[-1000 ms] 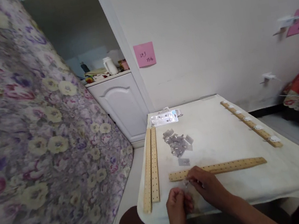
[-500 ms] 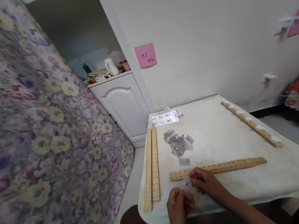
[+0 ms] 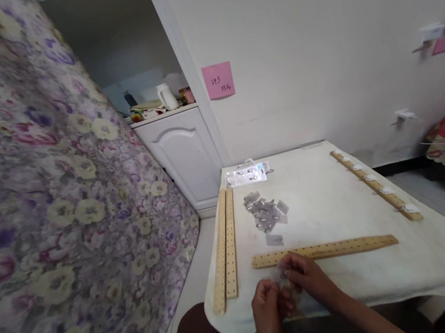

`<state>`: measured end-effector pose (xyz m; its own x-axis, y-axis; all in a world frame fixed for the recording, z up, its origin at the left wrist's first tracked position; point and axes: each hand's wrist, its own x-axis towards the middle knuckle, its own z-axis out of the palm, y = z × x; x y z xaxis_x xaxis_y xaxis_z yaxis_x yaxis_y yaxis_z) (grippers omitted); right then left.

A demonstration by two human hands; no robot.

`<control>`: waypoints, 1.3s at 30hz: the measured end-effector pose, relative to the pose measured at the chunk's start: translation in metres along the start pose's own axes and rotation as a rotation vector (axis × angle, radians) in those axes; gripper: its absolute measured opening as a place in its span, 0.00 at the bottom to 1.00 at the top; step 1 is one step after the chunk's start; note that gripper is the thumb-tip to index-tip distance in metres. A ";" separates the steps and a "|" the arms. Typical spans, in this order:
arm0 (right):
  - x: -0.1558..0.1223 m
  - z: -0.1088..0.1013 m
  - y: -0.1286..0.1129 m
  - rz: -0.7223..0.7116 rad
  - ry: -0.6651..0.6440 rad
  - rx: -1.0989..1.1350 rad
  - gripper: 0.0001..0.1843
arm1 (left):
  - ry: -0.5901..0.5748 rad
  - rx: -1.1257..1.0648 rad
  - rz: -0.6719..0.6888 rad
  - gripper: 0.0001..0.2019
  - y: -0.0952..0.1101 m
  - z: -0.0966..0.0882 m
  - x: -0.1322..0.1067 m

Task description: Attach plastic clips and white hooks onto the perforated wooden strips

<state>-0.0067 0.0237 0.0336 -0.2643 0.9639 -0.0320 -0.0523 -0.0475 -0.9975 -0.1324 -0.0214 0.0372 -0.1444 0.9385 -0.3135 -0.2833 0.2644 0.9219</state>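
My left hand (image 3: 268, 302) and my right hand (image 3: 307, 277) meet at the near edge of a white-covered table (image 3: 340, 203). Both pinch a small clear plastic packet (image 3: 284, 274) between their fingertips. Just beyond my hands a wooden strip with rows of small holes (image 3: 324, 251) lies crosswise. A pile of small grey packets (image 3: 265, 213) sits further back, with one single packet (image 3: 274, 239) apart from it.
Two perforated wooden strips (image 3: 224, 243) lie side by side along the table's left edge. Another strip with white round pieces (image 3: 377, 186) runs along the right. A clear blister pack (image 3: 245, 175) lies at the back. A flowered mattress (image 3: 39, 191) stands left; a white cabinet (image 3: 179, 151) behind.
My hands stayed at the table's near edge, shifting slightly as they work the clear packet; the right hand's fingers drew closer to the left. Nothing on the table moved.
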 end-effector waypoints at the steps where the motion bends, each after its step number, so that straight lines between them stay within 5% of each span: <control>1: 0.000 0.000 0.001 0.003 0.003 0.001 0.06 | -0.002 0.000 0.000 0.18 0.000 0.000 0.000; 10: 0.001 -0.002 0.006 -0.021 0.065 -0.111 0.05 | -0.030 -0.024 -0.038 0.18 -0.004 0.005 0.000; 18: 0.002 -0.008 0.008 0.034 0.093 0.013 0.12 | -0.028 0.012 -0.031 0.19 -0.004 0.006 0.000; 25: 0.021 -0.012 0.007 0.026 0.027 -0.099 0.11 | -0.050 0.078 0.017 0.19 -0.010 -0.007 0.005; 29: 0.042 -0.007 0.001 -0.035 -0.005 -0.245 0.11 | -0.013 0.265 0.142 0.15 -0.003 -0.022 0.008; 35: 0.071 0.011 0.000 -0.203 -0.013 -0.550 0.13 | 0.184 0.759 0.567 0.08 0.012 -0.035 0.007; 39: 0.083 0.018 0.003 -0.212 -0.036 -0.630 0.14 | 0.192 0.860 0.643 0.09 0.005 -0.041 0.016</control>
<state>-0.0464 0.0993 0.0293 -0.3428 0.9256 0.1606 0.4633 0.3152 -0.8283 -0.1749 -0.0138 0.0277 -0.1952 0.9261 0.3228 0.6450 -0.1267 0.7536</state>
